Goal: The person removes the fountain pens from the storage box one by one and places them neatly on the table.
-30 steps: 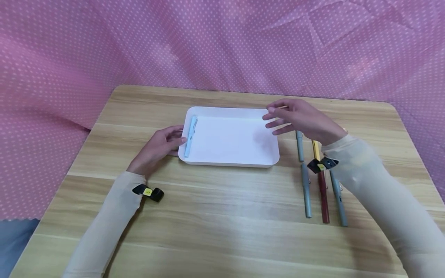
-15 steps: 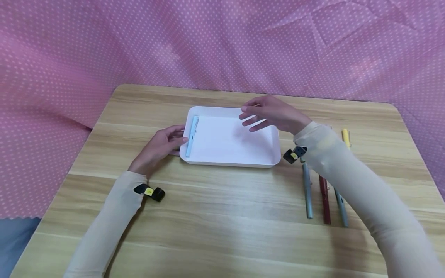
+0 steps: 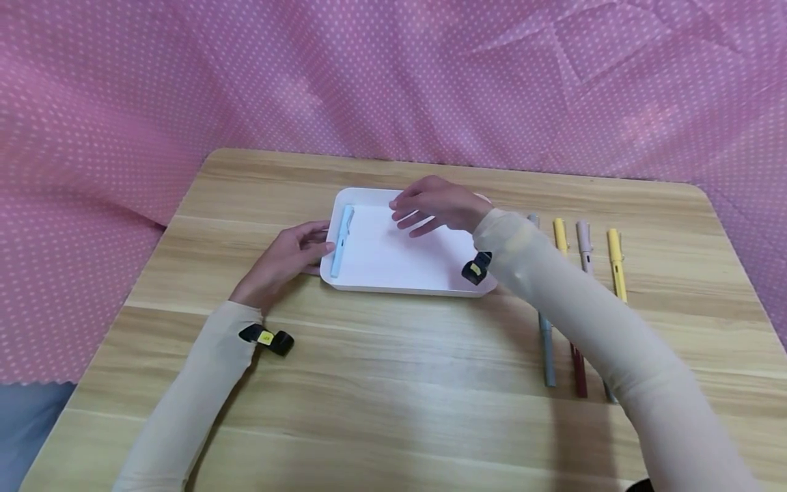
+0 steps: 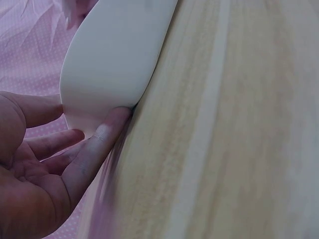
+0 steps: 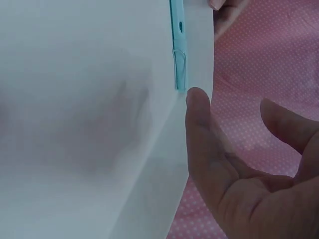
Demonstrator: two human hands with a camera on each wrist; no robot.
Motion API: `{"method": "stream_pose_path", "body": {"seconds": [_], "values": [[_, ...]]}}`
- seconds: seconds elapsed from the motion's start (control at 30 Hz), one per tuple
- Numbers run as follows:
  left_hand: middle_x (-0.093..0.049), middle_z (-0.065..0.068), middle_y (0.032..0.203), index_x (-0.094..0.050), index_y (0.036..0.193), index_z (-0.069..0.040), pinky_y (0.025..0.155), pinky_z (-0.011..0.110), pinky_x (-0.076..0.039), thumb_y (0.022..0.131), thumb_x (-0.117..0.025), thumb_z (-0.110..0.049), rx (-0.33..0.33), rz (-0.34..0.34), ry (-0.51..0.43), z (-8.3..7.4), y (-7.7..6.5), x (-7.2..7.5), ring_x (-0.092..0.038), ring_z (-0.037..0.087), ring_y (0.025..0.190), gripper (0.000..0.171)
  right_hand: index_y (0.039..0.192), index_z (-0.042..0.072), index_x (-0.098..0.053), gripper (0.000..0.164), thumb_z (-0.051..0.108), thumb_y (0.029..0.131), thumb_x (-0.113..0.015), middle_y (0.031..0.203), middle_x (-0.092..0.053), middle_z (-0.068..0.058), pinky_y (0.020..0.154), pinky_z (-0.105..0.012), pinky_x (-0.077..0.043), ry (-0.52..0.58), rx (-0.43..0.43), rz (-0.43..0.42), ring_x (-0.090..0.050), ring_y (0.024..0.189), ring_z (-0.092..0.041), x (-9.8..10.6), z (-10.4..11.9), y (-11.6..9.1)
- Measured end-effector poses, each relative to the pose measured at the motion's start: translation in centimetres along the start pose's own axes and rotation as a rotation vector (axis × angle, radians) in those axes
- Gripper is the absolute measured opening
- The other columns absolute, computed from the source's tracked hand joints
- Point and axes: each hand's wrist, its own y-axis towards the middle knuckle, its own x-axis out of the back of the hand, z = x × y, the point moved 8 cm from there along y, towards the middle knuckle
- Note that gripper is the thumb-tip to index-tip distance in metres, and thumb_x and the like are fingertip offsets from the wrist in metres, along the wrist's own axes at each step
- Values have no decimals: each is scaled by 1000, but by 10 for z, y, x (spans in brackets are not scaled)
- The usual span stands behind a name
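A white shallow tray rests on the table, and a light blue pen with a wire clip lies along its left end. My left hand holds that end, thumb over the rim; in the left wrist view, fingers touch the outer wall and its lower edge. Above the middle of the tray hovers my right hand, its fingers loosely spread and nothing in them. The right wrist view has the hand in front of the tray's corner near the pen's clip end, apparently apart from it.
Right of the tray, pens lie in two rows, partly hidden under my right sleeve: a grey pen, a dark red pen, a yellow pen, a pale purple pen and others. A pink dotted cloth hangs behind the table.
My right hand has moved left from the tray's right end to above its middle. Its sleeve now covers different pens. The left hand stays at the tray's left end.
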Motion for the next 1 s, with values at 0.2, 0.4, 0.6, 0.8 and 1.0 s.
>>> {"method": "stream_pose_path", "body": {"seconds": [0.2,0.4,0.6,0.8,1.0], "values": [[-50,10,129,-38,144,-14,80,34,-57,94,-60,-26,-1,-6,5,-2,0,0,-56,25,111,56,124,-3,-56,34,13,95,-59,123,-58,-20,86,-41,-55,-17,-10,17,-58,112,-32,-15,3,15],[-51,7,128,-38,144,-17,79,33,-58,93,-62,-29,3,-10,7,6,6,2,-57,23,110,58,120,-5,-59,34,12,91,-64,121,-59,-21,87,-42,-54,-5,-50,19,-57,112,-33,-29,3,28],[-51,8,129,-38,144,-16,79,33,-58,93,-62,-29,5,-7,15,7,7,3,-57,24,110,58,116,-6,-62,36,17,88,-68,117,-61,-21,87,-40,-55,-36,-98,12,-58,109,-32,-40,2,40],[-51,7,128,-38,145,-16,79,33,-57,93,-62,-29,7,-2,11,9,8,4,-57,23,111,58,112,-9,-62,34,13,87,-70,115,-61,-23,86,-40,-55,-8,-104,9,-58,108,-33,-47,1,49],[-51,7,128,-38,145,-17,80,32,-57,92,-62,-31,6,-1,8,8,8,4,-57,23,111,59,109,-10,-63,31,10,86,-70,115,-61,-22,86,-41,-55,24,-99,-7,-58,109,-33,-53,2,54]]}}
